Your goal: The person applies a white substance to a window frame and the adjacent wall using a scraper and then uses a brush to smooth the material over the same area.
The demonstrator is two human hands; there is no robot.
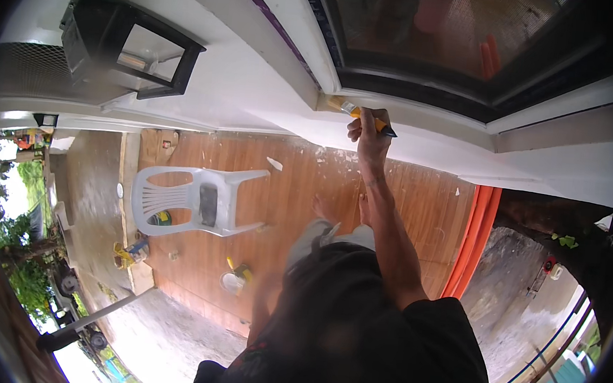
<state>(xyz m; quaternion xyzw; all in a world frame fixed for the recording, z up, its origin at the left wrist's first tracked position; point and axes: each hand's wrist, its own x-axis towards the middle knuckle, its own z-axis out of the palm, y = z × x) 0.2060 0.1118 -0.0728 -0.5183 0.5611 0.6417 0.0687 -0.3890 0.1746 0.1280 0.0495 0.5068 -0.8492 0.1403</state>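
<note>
My right hand (pixel 370 126) is closed around the yellow, black-tipped handle of a paintbrush (pixel 352 109). Its pale bristles touch or nearly touch the inner corner of the window recess, under the black-framed window (pixel 418 79). My left arm hangs low beside my body; the left hand (pixel 267 291) is blurred and partly merged with the floor colours, so its fingers cannot be made out. To the left of it is a round container with whitish contents (pixel 232 282), with a yellow-handled tool by its rim.
A white plastic chair (pixel 219 201) with a grey patch on its seat stands on the wood-look floor (pixel 287 163), among white flakes. A black wall lantern (pixel 134 51) juts out at upper left. Orange cloth or sheeting (pixel 472 242) lines the floor's right edge. Containers (pixel 131 253) sit near the left edge.
</note>
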